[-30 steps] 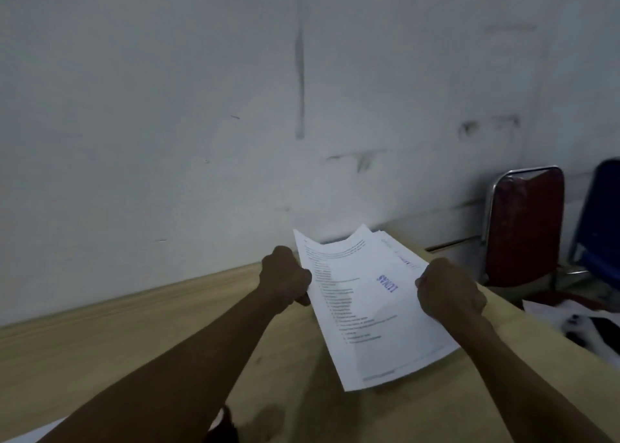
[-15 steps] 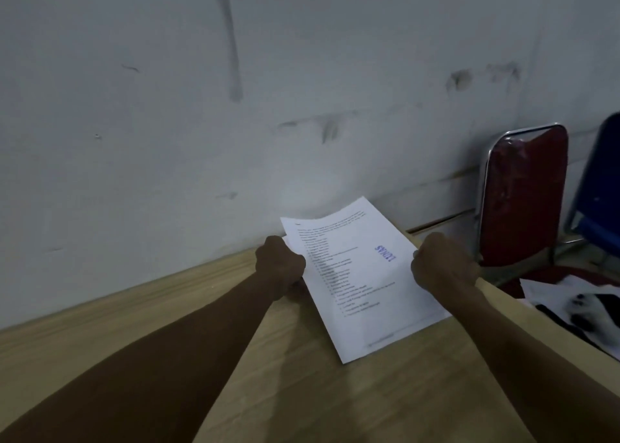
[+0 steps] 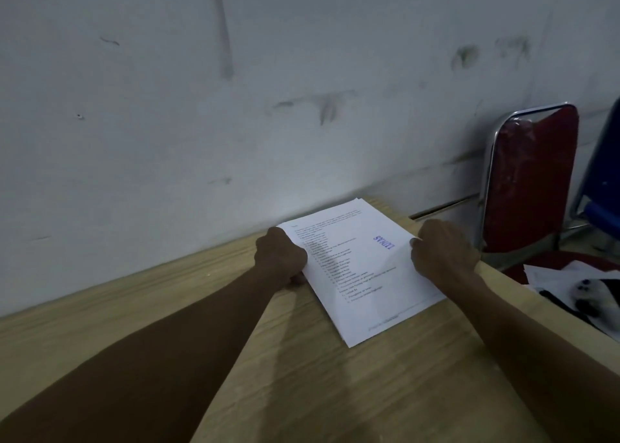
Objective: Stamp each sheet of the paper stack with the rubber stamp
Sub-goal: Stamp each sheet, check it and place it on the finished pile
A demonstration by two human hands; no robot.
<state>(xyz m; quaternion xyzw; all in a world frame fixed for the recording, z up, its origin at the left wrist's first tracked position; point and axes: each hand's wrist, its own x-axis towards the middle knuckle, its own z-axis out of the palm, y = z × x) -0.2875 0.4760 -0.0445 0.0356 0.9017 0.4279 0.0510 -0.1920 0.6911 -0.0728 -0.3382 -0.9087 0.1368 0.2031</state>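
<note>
White paper stack (image 3: 362,268), blue stamp mark (image 3: 384,241) on top, lies flat on wood-grain table (image 3: 335,392). Left hand (image 3: 280,256) and right hand (image 3: 443,251), fingers curled, apparently grip its side edges.

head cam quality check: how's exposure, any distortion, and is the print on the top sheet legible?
Head view: dim and underexposed, both forearms near-black; the paper stack is the brightest area. Wide-angle bowing shows along the table edge. The blue stamp mark is legible in outline, upside down to the camera; the small printed lines are too soft to read. The left hand and right hand lose finger detail in shadow.
</note>
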